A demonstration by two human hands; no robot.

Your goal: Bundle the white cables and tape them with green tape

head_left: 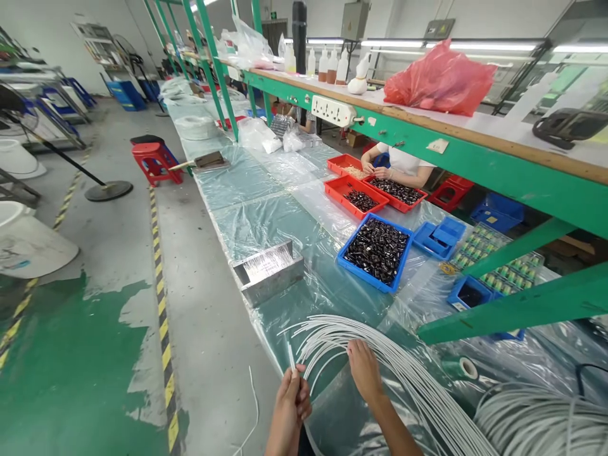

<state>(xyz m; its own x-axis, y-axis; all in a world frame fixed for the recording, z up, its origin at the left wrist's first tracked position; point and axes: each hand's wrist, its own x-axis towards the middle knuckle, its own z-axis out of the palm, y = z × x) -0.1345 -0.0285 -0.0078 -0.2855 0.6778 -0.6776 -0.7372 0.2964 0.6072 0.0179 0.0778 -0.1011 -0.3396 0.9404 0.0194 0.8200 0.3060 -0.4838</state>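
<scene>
The left hand (291, 402) is low in the picture, just past the edge of the tabletop (256, 183). It is closed on 1 thin white wire (290, 353), pinched in the fingers. The short end of the wire sticks up out of the fingers. It stands almost straight up in the picture and points away from the person.

The right hand (363, 370) lies on a bunch of white wires (418, 377) on the tabletop. Its fingers bend down onto them. I cannot tell if it grips any.

The wires are long and lie flat. They run from the low right side up and over to the left in a curve. Their loose ends spread out like a fan and point left, to the tabletop's edge near the left hand.

A clear plastic sheet covers the tabletop. Past the wires is a blue tray (377, 250) full of small dark parts. To its left sits a shiny metal box (268, 269). Farther back are 3 red trays (361, 199) side by side. Another person (401, 161) sits behind them with hands at the trays. A big coil (536, 418) of white wire lies at the low right. A red stool (154, 161) stands on the floor on the left.
</scene>
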